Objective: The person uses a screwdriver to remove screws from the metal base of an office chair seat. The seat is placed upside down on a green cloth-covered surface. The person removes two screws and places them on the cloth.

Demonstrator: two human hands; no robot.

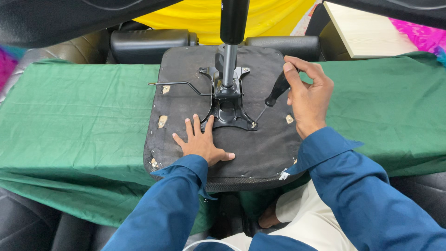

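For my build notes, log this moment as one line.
left hand: flat on seat underside | right hand: holds screwdriver, tip at bracket screw | seat on green cloth

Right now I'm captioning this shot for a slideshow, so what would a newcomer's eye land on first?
In the middle, an upturned black chair seat lies on a green cloth, its metal bracket and post pointing up. The right hand holds a black-handled screwdriver with its tip at the bracket's corner, while the left hand presses flat on the seat.
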